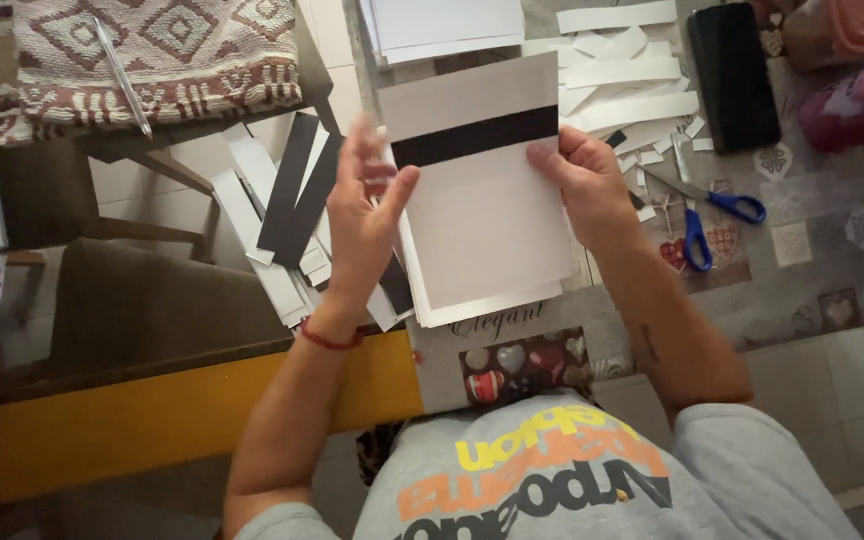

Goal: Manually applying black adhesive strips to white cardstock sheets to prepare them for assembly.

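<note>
A stack of white cards (487, 215) is held upright between both hands, above the table edge. A black strip (475, 136) lies across the top card, near its upper edge, running side to side at a slight tilt.

Left hand (364, 215): pressed flat against the stack's left edge, fingers extended upward and fairly straight, thumb laid over the front face just below the black strip. The grip is a loose pinch on the cards; the fingers behind the stack are hidden. A red cord bracelet (330, 341) is worn at the wrist.

Right hand (582, 180): closed on the right edge of the stack, thumb on the front at the strip's right end, remaining fingers concealed behind the cards.

How many cards make up the stack cannot be told; only offset lower edges are seen.

Beyond the left hand, loose black and white strips (287, 200) are heaped on the table. Beyond the right hand, cut white paper strips (622, 75) are scattered, with blue-handled scissors (707, 210) just beside them. A black phone (732, 75) lies further out. A pen (122, 75) rests on a patterned woven cloth (162, 50) at upper left. The pink objects at upper right are cut off and unclear.
</note>
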